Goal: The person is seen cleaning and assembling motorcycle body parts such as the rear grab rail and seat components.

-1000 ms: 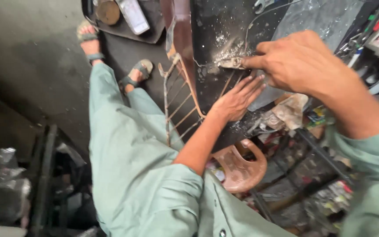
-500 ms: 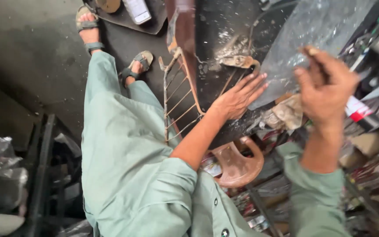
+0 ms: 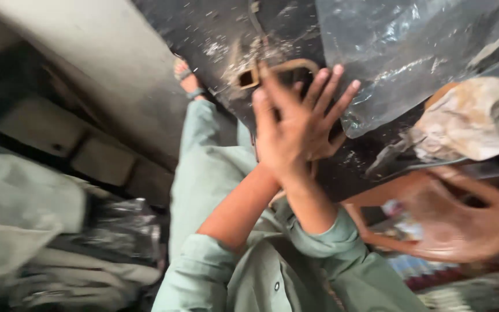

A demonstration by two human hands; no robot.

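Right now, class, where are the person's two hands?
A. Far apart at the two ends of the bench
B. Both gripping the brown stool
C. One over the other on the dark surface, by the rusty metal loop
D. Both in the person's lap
C: the hands overlap with fingers spread on the dark surface, just below the rusty metal loop; the brown stool sits untouched to the side.

Single head view, looking steeply down, close on hands over dark bench (image 3: 215, 34), tilted, blurred
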